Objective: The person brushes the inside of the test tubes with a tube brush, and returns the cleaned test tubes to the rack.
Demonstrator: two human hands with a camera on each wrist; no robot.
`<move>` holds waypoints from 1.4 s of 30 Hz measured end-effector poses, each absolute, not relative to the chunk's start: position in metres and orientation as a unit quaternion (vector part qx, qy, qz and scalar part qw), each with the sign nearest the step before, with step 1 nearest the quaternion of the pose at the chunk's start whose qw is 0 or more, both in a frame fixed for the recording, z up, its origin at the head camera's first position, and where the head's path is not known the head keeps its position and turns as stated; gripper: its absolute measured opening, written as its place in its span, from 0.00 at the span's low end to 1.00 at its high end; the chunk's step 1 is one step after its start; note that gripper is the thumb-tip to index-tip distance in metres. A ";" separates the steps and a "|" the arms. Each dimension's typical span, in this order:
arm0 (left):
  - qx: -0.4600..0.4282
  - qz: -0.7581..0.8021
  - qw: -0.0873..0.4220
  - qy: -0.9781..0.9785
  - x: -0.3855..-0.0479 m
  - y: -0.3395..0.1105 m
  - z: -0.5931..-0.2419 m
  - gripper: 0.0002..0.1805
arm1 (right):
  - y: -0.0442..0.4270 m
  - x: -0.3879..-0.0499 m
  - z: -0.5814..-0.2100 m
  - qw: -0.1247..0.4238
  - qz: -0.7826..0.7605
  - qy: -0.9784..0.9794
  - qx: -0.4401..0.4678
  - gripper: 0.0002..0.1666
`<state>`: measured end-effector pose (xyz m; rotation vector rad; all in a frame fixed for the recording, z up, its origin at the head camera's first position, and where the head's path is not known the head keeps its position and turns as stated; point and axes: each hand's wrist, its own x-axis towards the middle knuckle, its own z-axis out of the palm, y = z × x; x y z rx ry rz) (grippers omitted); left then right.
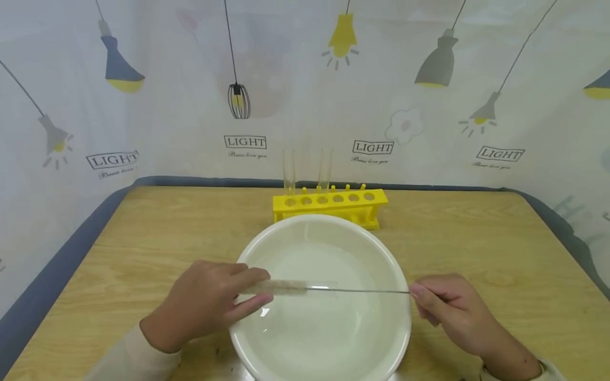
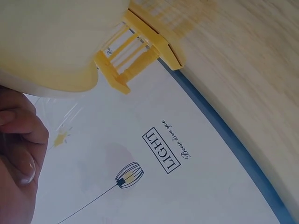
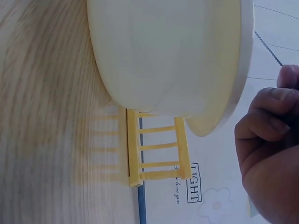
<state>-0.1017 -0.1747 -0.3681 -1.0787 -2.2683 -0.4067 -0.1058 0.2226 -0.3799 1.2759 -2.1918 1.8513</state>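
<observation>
Over a white basin (image 1: 314,338) with water in it, my left hand (image 1: 209,296) holds a clear test tube (image 1: 326,286) level, thumb and fingers around its left end. A test tube brush (image 1: 362,290) reaches into the tube, its pale bristles inside and its twisted wire coming out to the right. My right hand (image 1: 452,309) pinches the end of that wire at the basin's right rim. In the right wrist view the curled fingers of the right hand (image 3: 268,126) and a piece of the wire (image 3: 268,48) show. The left wrist view shows part of the left hand (image 2: 21,140).
Behind the basin stands a yellow test tube rack (image 1: 333,201), with two clear test tubes upright in it, one at the left (image 1: 289,172) and another (image 1: 325,172) nearby. The wooden table (image 1: 476,238) ends at a curtain printed with lamps (image 1: 305,106).
</observation>
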 end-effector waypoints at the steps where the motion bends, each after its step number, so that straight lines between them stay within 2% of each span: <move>1: -0.406 -0.153 0.299 -0.850 -0.102 -0.175 -0.369 0.24 | 0.223 -0.106 -0.380 -0.001 0.592 -0.696 0.406 0.27; 4: -0.402 -0.148 0.301 -0.852 -0.102 -0.175 -0.370 0.25 | 0.223 -0.107 -0.379 -0.008 0.592 -0.700 0.399 0.27; 11: -0.395 -0.139 0.271 -0.867 -0.099 -0.174 -0.368 0.25 | 0.221 -0.102 -0.374 -0.023 0.574 -0.735 0.360 0.27; 21: -0.407 -0.144 0.296 -0.852 -0.104 -0.172 -0.371 0.25 | 0.222 -0.104 -0.373 -0.006 0.568 -0.742 0.356 0.27; 28: -0.400 -0.140 0.278 -0.862 -0.104 -0.173 -0.370 0.25 | 0.225 -0.112 -0.386 0.029 0.614 -0.683 0.396 0.26; 33: -0.392 -0.136 0.253 -0.874 -0.103 -0.173 -0.373 0.26 | 0.227 -0.110 -0.386 0.015 0.611 -0.692 0.384 0.26; 42: -0.387 -0.134 0.262 -0.874 -0.104 -0.175 -0.374 0.26 | 0.226 -0.117 -0.390 0.020 0.639 -0.654 0.404 0.26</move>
